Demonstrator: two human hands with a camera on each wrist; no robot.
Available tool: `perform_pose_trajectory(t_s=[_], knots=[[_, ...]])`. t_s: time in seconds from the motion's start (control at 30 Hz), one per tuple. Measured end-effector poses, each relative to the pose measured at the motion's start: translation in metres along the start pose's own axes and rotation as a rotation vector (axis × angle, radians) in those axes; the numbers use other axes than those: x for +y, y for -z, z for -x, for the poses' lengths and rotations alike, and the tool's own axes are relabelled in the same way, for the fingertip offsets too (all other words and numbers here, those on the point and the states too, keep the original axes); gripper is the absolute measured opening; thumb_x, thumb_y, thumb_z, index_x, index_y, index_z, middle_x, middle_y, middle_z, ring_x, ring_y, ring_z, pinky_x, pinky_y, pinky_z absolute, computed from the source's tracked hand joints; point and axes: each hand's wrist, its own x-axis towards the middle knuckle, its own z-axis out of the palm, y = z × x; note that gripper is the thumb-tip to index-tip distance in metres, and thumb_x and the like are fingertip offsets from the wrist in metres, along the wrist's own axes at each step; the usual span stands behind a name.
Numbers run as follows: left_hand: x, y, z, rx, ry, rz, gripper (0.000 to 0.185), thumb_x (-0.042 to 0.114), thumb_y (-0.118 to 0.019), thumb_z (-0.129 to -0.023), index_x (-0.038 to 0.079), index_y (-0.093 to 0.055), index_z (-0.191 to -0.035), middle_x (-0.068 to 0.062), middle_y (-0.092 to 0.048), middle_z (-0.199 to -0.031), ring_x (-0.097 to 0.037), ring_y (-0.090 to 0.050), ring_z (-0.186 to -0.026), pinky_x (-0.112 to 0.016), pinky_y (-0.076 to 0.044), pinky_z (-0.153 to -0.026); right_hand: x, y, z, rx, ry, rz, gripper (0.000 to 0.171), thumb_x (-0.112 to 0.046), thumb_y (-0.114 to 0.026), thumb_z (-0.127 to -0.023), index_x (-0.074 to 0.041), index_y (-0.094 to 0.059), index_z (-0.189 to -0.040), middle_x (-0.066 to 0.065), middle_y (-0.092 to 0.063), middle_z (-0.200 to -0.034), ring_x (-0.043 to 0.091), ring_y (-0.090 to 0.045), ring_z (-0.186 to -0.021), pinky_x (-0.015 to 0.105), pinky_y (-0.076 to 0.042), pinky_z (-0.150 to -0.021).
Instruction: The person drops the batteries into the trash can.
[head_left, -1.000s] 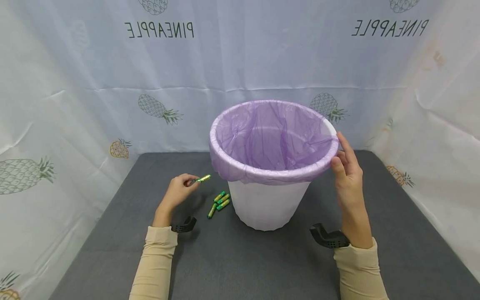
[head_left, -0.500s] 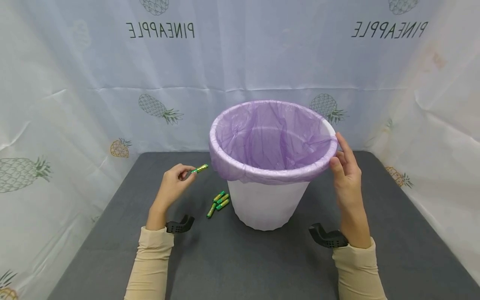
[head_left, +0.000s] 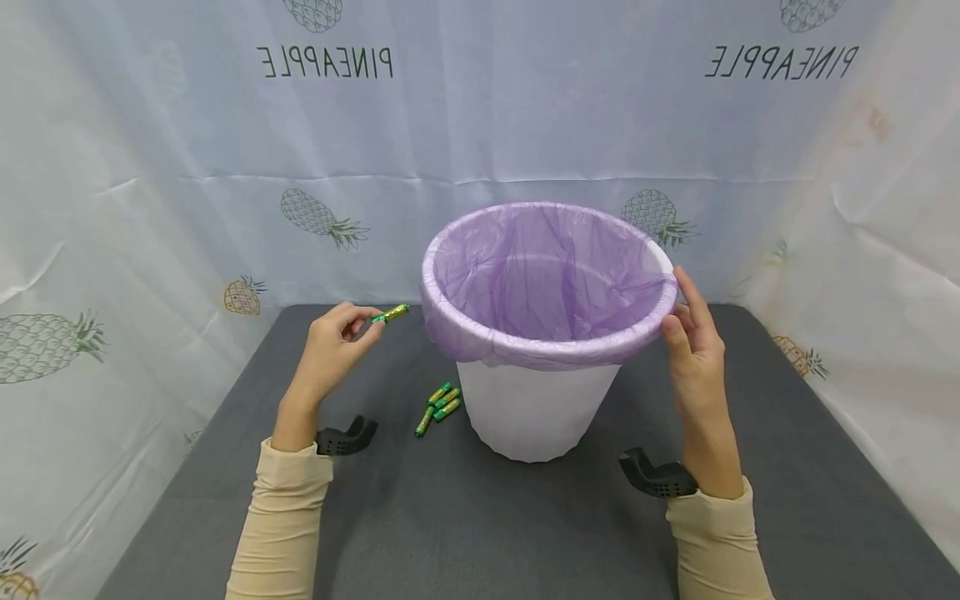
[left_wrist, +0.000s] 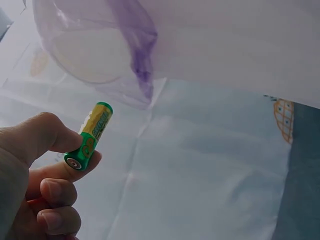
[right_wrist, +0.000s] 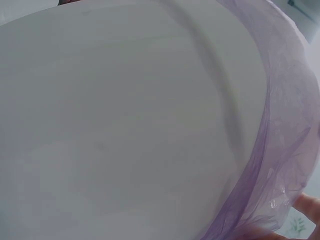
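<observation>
My left hand [head_left: 331,343] pinches a green and gold battery [head_left: 392,313] between thumb and fingers, left of the bin at about the height of its rim. In the left wrist view the battery [left_wrist: 89,137] points up and away, its flat end toward me. Several like batteries [head_left: 437,407] lie on the table by the bin's base. The white trash can [head_left: 536,412] stands upright, lined with a purple bag [head_left: 517,283] folded over its rim. My right hand [head_left: 697,350] touches the outside of the rim at the right, thumb and index finger spread along it. The right wrist view shows mostly the white wall [right_wrist: 125,125].
A dark grey cloth covers the table [head_left: 450,533]. Curtains [head_left: 480,117] printed with pineapples hang behind and on both sides. A black wrist mount [head_left: 347,437] sits on the left wrist, and another black mount [head_left: 656,475] on the right.
My left hand has lifted the battery and moved it left and upward, away from the loose batteries. The right hand and the trash can have stayed in place.
</observation>
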Motion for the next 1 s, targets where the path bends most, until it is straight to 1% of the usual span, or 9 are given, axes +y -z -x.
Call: perform_pose_trajectory(t_s=[0.13,0.3,0.4,0.57,0.7,0.77,0.9,1.0], knots=[[0.007,0.006,-0.005,0.013,-0.025,0.002,0.009,0.005,-0.064,-0.089,0.001,-0.071,-0.094,-0.003,-0.038,-0.070,-0.006,-0.030,-0.061,-0.020,-0.027,-0.059,0.000,-0.001,0.000,0.013,-0.008,-0.007,0.056,-0.021,-0.060,-0.095,-0.010,-0.041,-0.147,-0.008,-0.067,-0.110,0.003,-0.061,-0.102,0.015,-0.042,-0.095],[0.017,0.013,-0.010,0.028,-0.058,-0.012,0.010,0.004,-0.066,-0.087,0.001,-0.070,-0.095,-0.001,-0.038,-0.070,-0.004,-0.031,-0.061,-0.019,-0.028,-0.058,-0.001,-0.001,0.000,-0.003,0.000,-0.008,0.056,-0.020,-0.060,-0.096,-0.010,-0.040,-0.147,-0.008,-0.066,-0.111,0.003,-0.061,-0.103,0.014,-0.042,-0.095],[0.022,0.016,-0.012,0.036,-0.085,-0.010,0.010,0.004,-0.065,-0.087,0.002,-0.070,-0.095,-0.002,-0.039,-0.070,-0.004,-0.031,-0.061,-0.019,-0.028,-0.057,0.000,0.000,0.000,-0.013,0.008,-0.007,0.056,-0.019,-0.059,-0.096,-0.009,-0.039,-0.147,-0.008,-0.066,-0.111,0.003,-0.061,-0.102,0.013,-0.042,-0.094],[0.030,0.021,-0.016,0.047,-0.117,0.011,0.010,0.003,-0.065,-0.087,0.002,-0.070,-0.096,-0.005,-0.040,-0.070,-0.004,-0.031,-0.061,-0.019,-0.027,-0.057,0.001,-0.001,0.000,0.033,-0.018,0.011,0.057,-0.021,-0.061,-0.095,-0.009,-0.041,-0.147,-0.009,-0.066,-0.108,0.002,-0.061,-0.100,0.014,-0.043,-0.093],[0.037,0.025,-0.021,0.061,-0.147,0.027,0.010,0.001,-0.065,-0.087,0.001,-0.070,-0.095,-0.003,-0.039,-0.069,-0.004,-0.031,-0.062,-0.018,-0.027,-0.057,0.001,-0.002,0.001,0.064,-0.037,0.025,0.058,-0.023,-0.062,-0.094,-0.009,-0.041,-0.146,-0.009,-0.067,-0.106,0.002,-0.062,-0.098,0.015,-0.044,-0.092],[0.040,0.026,-0.023,0.068,-0.162,0.031,0.010,0.001,-0.065,-0.087,0.000,-0.070,-0.095,-0.001,-0.038,-0.070,-0.004,-0.031,-0.062,-0.018,-0.026,-0.058,0.000,-0.002,0.001,0.057,-0.028,0.025,0.057,-0.023,-0.062,-0.095,-0.009,-0.042,-0.146,-0.010,-0.066,-0.107,0.002,-0.062,-0.099,0.015,-0.043,-0.093],[0.046,0.028,-0.027,0.077,-0.188,0.038,0.010,0.000,-0.065,-0.086,-0.001,-0.071,-0.095,0.002,-0.037,-0.069,-0.004,-0.030,-0.062,-0.019,-0.026,-0.059,0.000,-0.001,0.000,0.018,0.004,0.015,0.056,-0.021,-0.060,-0.096,-0.009,-0.041,-0.147,-0.009,-0.066,-0.110,0.002,-0.061,-0.102,0.013,-0.043,-0.093],[0.051,0.027,-0.030,0.083,-0.216,0.044,0.010,0.000,-0.066,-0.085,-0.001,-0.071,-0.094,0.003,-0.036,-0.068,-0.003,-0.029,-0.061,-0.019,-0.025,-0.059,0.000,-0.001,0.000,0.021,0.002,0.018,0.056,-0.022,-0.060,-0.096,-0.009,-0.041,-0.147,-0.009,-0.066,-0.110,0.002,-0.061,-0.102,0.014,-0.043,-0.094]])
